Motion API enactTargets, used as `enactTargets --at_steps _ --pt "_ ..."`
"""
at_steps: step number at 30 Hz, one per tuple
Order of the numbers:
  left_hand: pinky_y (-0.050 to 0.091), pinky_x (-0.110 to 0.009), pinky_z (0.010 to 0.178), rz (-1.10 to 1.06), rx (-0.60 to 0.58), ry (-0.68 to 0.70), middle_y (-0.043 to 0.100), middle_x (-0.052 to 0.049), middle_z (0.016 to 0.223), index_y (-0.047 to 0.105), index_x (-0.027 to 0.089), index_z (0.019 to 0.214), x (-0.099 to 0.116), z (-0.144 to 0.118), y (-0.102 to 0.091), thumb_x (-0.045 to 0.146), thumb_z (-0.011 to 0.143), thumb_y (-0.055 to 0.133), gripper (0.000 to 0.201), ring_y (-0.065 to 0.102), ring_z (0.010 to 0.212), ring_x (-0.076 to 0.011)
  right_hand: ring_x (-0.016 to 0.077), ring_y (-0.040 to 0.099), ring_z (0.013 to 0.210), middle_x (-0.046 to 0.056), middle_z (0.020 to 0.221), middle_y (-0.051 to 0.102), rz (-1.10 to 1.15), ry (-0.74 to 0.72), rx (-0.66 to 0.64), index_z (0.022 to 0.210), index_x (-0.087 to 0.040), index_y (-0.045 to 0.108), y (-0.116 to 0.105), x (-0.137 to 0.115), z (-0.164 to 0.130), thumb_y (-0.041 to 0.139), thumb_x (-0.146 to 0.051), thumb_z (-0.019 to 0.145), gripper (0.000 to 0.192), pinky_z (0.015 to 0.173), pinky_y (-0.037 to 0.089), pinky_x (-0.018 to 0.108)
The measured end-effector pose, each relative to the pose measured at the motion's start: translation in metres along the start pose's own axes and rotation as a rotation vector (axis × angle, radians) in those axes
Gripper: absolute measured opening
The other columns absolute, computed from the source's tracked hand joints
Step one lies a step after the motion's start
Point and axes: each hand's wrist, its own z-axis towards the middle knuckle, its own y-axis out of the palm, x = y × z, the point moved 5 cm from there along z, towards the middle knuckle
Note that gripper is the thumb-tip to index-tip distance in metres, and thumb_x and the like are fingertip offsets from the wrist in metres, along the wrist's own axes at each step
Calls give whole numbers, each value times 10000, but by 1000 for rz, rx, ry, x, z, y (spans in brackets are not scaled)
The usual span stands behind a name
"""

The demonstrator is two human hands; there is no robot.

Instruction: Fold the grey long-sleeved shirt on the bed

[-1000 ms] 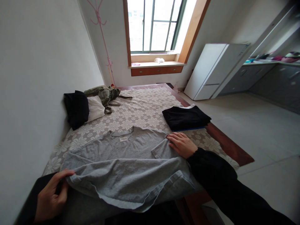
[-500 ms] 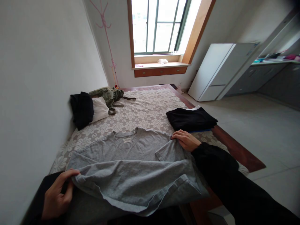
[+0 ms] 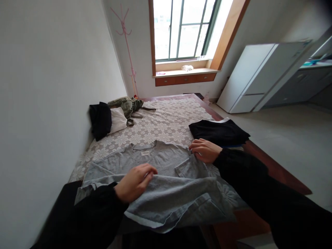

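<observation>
Right grip (image 3: 205, 151) narrow on gray shirt (image 3: 168, 192) shoulder edge, black clothes (image 3: 218, 132) just beyond; left grip (image 3: 136, 182), hold unclear.

From my end the T-shirt (image 3: 178, 193) looked plain grey. I saw pale flowers patterning the beige cloth (image 3: 171, 119).

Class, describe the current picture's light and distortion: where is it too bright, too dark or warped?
In the head view, the window glares nearly white; in that view, the right sleeve sinks towards black; also there, the refrigerator leans, probably from wide-angle distortion.
</observation>
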Motion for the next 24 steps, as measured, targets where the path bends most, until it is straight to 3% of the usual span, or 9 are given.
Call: enactTargets --at_steps 4,7,9,12,15,17,20,24 --pt "482 -324 998 -6 -88 50 710 -100 1199 647 182 1209 16 87 60 346 1010 427 339 654 1101 -211 224 627 952 55 969 745 130 19 -57 875 -219 692 5 7 7 551 -124 780 195 878 453 364" --pt "494 -350 913 53 -100 -31 727 -87 1017 655 188 1152 13 131 92 435 941 572 335 671 991 -246 216 632 939 53 967 738 202 38 -62 920 -216 693 8 9 5 547 -118 760 237 897 469 349" --pt "490 -350 833 62 -107 -74 706 -67 869 668 199 1060 12 145 103 483 864 668 345 670 904 -266 217 635 929 51 949 729 223 80 -61 960 -213 696 9 11 3 557 -134 762 254 896 479 345" --pt "457 -322 735 64 -133 -76 637 -40 721 653 211 825 9 148 107 448 812 713 245 640 791 -252 229 637 912 62 940 718 205 104 -99 999 -203 704 12 11 1 605 -230 797 226 882 487 354" --pt "413 -282 664 -25 -143 -4 549 0 644 570 210 698 4 140 104 425 857 646 278 564 689 -183 241 638 901 73 939 706 146 107 -119 1001 -194 706 13 11 4 652 -346 813 248 858 489 359" --pt "398 -258 621 -186 -141 2 514 23 653 541 202 728 -4 132 102 472 888 603 319 515 657 -148 249 639 910 75 951 705 113 110 -130 1011 -194 704 13 12 6 672 -407 815 291 853 487 360" --pt "402 -230 568 -474 -195 -128 540 37 699 538 193 856 -23 121 107 602 875 602 414 513 625 -121 258 638 930 84 975 703 91 82 -159 1055 -186 696 12 13 6 683 -471 821 368 850 486 360" --pt "393 -222 531 -618 -192 -328 585 50 676 536 195 973 -43 114 117 703 748 712 582 517 543 -104 233 635 910 77 965 688 47 73 -195 980 -195 692 17 16 5 617 -275 843 176 828 474 337"
